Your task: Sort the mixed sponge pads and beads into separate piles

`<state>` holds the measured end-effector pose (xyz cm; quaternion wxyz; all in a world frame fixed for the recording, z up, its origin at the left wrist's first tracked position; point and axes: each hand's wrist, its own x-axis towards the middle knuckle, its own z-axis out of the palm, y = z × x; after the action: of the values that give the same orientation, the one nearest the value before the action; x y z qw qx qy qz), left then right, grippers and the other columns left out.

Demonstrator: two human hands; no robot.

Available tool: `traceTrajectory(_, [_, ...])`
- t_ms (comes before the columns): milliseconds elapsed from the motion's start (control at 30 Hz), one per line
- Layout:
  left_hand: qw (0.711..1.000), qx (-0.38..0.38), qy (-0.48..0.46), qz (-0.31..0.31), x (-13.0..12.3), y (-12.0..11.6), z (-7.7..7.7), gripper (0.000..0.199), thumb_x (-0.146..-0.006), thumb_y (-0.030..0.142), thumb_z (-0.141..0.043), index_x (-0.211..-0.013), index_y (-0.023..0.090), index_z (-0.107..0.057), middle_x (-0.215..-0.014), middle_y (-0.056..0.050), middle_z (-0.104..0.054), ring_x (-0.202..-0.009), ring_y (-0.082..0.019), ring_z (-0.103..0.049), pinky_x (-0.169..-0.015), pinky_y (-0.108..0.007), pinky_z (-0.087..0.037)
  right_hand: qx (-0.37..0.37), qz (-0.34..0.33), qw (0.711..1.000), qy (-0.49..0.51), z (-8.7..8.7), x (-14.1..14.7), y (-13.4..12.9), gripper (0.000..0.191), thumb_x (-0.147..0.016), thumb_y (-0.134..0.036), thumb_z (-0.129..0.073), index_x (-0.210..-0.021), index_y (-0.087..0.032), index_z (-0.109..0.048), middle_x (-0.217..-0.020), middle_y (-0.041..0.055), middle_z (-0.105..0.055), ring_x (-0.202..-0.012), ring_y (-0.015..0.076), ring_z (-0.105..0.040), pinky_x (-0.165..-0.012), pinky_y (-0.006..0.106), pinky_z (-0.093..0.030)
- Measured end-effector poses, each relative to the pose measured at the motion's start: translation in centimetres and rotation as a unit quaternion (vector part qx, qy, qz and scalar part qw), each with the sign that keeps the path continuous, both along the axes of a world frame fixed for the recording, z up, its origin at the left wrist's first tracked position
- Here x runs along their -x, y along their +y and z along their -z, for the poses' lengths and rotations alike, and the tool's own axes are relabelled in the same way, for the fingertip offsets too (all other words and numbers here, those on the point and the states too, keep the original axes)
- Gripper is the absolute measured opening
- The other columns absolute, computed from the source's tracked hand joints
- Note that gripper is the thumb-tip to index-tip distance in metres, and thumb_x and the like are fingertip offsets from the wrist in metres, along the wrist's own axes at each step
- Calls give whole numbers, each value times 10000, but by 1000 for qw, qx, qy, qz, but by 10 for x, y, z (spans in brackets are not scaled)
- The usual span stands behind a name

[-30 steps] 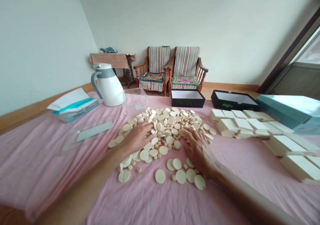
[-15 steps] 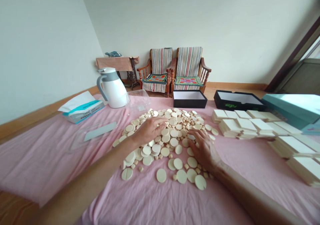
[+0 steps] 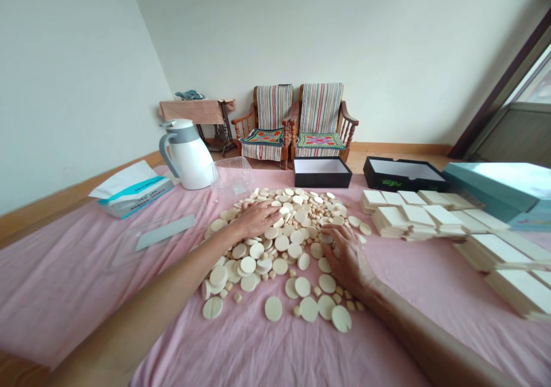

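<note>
Partly covered discs [image 3: 279,266] (left hand [image 3: 257,219], right hand [image 3: 346,259])

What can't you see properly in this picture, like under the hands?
Head view only:
Cream discs under the left hand and right hand: the hands cover them.
Green print on the black box: too small to read.
Teal box: cut off by the right edge.
</note>
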<state>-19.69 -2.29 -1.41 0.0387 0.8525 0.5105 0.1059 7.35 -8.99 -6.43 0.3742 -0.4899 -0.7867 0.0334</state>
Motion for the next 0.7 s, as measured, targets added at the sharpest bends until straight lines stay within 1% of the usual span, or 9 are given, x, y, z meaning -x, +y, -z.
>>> traceTrajectory(67, [999,12,8,34,-6,-9,-4,477,-958,561,-313,-1159,275,-638,-1285,-72,-561,-1169,-263,-523,-994,-420,-400,4,1,1000,0,0,0,0,249,-846,-204,-485,-1070,-189,-595,-1142,100,-619,-1067,261,-541,-942,443,-426])
traceTrajectory(100, [999,16,11,47,-7,-14,-6,486,-946,582,-333,-1168,271,-634,-1291,-80,-553,-1170,-268,-520,-991,-416,-403,6,1,1000,1,-1,0,-1,258,-842,-199,-486,-1077,-191,-594,-1146,100,-617,-1069,261,-542,-942,444,-426])
traceTrajectory(233, [995,29,18,93,-9,-35,-17,498,-909,613,-413,-1233,286,-603,-1305,-94,-548,-1190,-291,-515,-1021,-448,-378,12,-3,1000,14,-4,0,-2,265,-832,-176,-479,-1068,-201,-599,-1157,97,-612,-1067,259,-544,-919,432,-440])
traceTrajectory(300, [989,55,14,136,-8,-44,-27,469,-911,599,-431,-1229,305,-610,-1303,-88,-561,-1194,-283,-529,-1034,-448,-375,13,0,1000,22,-5,1,-3,252,-839,-178,-474,-1056,-201,-599,-1145,97,-616,-1056,257,-547,-910,431,-444])
traceTrajectory(400, [980,90,-32,176,-6,-43,-41,432,-937,545,-430,-1276,323,-581,-1390,-71,-511,-1239,-256,-514,-1045,-403,-389,17,5,999,28,-7,2,-4,251,-844,-172,-467,-1056,-201,-596,-1130,94,-621,-1042,252,-552,-898,430,-451])
traceTrajectory(467, [980,85,-72,168,-6,-28,-46,403,-963,497,-402,-1276,318,-583,-1380,-47,-529,-1225,-214,-531,-1039,-350,-406,23,2,999,33,-8,3,-5,257,-844,-161,-461,-1061,-201,-592,-1135,93,-618,-1044,248,-551,-892,424,-458])
traceTrajectory(533, [985,54,-96,132,-6,-2,-44,398,-980,465,-367,-1211,280,-633,-1300,-41,-600,-1186,-186,-558,-1022,-316,-424,28,-1,999,39,-9,3,-6,269,-838,-143,-456,-1065,-205,-586,-1144,93,-612,-1048,247,-551,-889,421,-462])
traceTrajectory(633, [991,30,-95,88,-10,47,-34,420,-986,449,-341,-1170,236,-653,-1217,-61,-653,-1164,-197,-568,-1015,-331,-428,31,-5,999,40,-11,3,-6,298,-820,-111,-451,-1070,-213,-576,-1150,92,-606,-1054,249,-550,-890,427,-463])
traceTrajectory(700, [994,24,-86,69,-14,77,-26,410,-975,459,-375,-1139,223,-667,-1182,-69,-669,-1149,-212,-578,-1004,-336,-434,29,-4,999,42,-11,4,-6,305,-818,-101,-446,-1068,-218,-574,-1152,91,-604,-1058,249,-550,-891,430,-465])
